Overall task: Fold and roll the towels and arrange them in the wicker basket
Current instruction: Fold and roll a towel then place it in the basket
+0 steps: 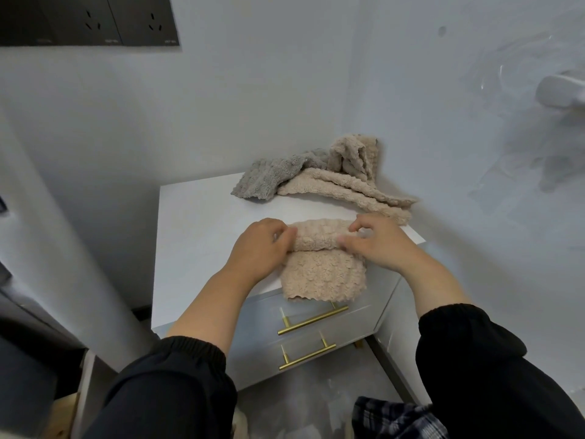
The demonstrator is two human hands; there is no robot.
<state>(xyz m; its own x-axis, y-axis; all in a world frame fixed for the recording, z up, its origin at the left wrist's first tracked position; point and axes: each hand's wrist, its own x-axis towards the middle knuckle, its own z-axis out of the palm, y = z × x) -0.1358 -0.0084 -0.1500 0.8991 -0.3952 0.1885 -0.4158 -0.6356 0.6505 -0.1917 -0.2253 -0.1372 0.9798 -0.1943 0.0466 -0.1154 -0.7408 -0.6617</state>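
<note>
While L hand (262, 245) and R hand (376, 245) pinch the roll's ends, fingers curled, beige towel (323, 274) is approx half rolled on cabinet top (196, 236). Grey towel (269, 175) + loose beige towels (348, 185) at back: not done. Basket not in view.

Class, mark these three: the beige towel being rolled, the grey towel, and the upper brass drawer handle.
beige towel being rolled (323, 274), head view, on its flat unrolled part.
grey towel (269, 175), head view, its middle.
upper brass drawer handle (313, 320), head view, middle of the bar.

Two hands (256, 248) (376, 245), two brass drawer handles (311, 321) (305, 356), three towels (323, 270) (342, 191) (266, 179) — one grey, two beige.
</note>
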